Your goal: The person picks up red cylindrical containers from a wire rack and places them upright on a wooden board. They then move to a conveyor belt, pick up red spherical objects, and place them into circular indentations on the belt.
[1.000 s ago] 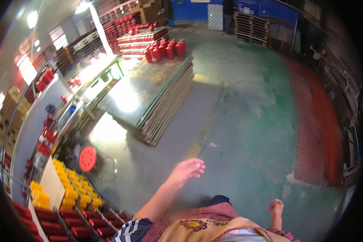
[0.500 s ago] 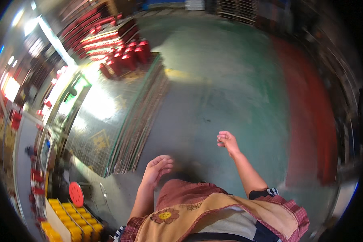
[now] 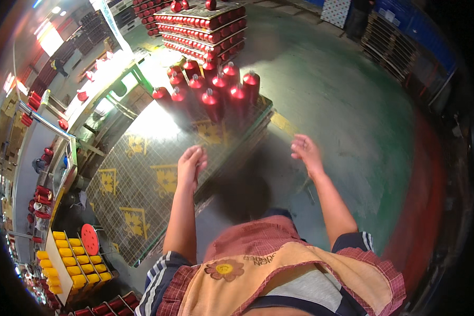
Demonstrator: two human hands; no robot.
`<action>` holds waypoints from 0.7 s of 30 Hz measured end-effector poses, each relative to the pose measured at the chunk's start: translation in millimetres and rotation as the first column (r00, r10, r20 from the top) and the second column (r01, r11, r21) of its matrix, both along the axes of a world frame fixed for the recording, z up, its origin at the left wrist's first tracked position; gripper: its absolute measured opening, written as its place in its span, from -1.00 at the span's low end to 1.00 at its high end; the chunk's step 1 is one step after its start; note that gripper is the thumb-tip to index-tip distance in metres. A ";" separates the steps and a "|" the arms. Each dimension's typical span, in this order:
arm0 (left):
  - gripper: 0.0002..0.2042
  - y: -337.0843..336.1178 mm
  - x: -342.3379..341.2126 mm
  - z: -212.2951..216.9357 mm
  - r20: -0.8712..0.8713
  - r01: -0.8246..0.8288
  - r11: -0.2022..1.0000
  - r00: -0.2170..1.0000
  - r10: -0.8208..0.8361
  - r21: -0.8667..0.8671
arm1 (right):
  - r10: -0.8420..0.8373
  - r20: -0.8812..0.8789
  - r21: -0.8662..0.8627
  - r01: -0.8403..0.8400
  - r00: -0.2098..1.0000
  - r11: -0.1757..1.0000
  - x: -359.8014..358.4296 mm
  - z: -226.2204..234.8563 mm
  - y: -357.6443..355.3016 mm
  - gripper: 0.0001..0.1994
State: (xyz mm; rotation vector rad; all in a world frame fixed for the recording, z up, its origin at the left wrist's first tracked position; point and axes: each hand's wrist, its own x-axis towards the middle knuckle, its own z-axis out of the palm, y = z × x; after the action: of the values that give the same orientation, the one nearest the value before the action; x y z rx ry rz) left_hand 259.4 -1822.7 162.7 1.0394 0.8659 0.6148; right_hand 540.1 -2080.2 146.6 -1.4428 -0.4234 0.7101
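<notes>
My left hand point(image 3: 190, 162) is raised over the near edge of a stack of flat boards point(image 3: 137, 192). Its fingers are curled in and nothing shows in them. To the right, my right hand point(image 3: 306, 152) hangs in the air over the floor, fingers loosely bent and apart, holding nothing. Beyond both hands, several red metal bottles point(image 3: 213, 102) with silvery necks stand upright in a cluster at the far end of the boards. The top board carries a grid of lines and yellow printed marks. Neither hand touches the bottles.
Behind the bottles rises a layered stack of red cylinders point(image 3: 200, 34). A long bright workbench point(image 3: 97, 87) runs along the left. Lower left are a red round stool point(image 3: 90, 239) and a rack of yellow cylinders point(image 3: 76, 263). Wooden pallets point(image 3: 387, 45) stand far right, near a person point(image 3: 359, 18).
My view has turned left and come closer to the boards and red bottles. Both hands have risen in the view, and the left hand's fingers are more curled.
</notes>
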 end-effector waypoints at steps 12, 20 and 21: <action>-0.79 204.8 269.4 -66.0 -0.133 -0.253 0.758 0.904 0.407 0.601 | 0.460 0.582 -0.065 -0.526 0.670 0.848 236.2 -27.9 341.1 -0.65; -0.66 181.2 275.4 -61.0 -0.049 -0.450 0.640 0.794 0.606 0.622 | 0.444 0.612 0.011 -0.568 0.655 0.823 254.6 -49.4 389.5 -0.64; -0.62 181.1 277.0 -55.4 -0.161 -0.389 0.686 0.790 0.591 0.615 | 0.472 0.566 -0.011 -0.566 0.676 0.824 257.6 -47.1 399.8 -0.60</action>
State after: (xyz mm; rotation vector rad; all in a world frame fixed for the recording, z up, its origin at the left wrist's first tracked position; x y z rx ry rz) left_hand 536.4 -1641.5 107.3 1.4812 1.3596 1.2312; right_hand 797.7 -1680.4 99.5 -1.3521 -1.3691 0.6738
